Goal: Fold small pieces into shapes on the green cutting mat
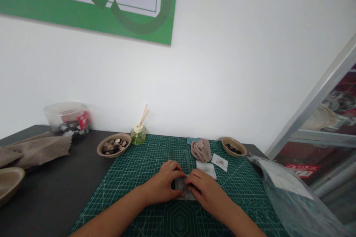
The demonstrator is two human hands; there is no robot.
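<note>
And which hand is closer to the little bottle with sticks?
Left. The left hand is in front of the bottle, rightward; the right hand is farther right.

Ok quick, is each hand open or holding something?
Left hand: partly curled at the grey piece; grip unclear.
Right hand: curled at the same piece; grip unclear.

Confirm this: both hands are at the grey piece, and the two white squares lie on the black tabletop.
No: the head view shows the two white squares lying on the green mat. The left hand and right hand are at the grey piece.
</note>
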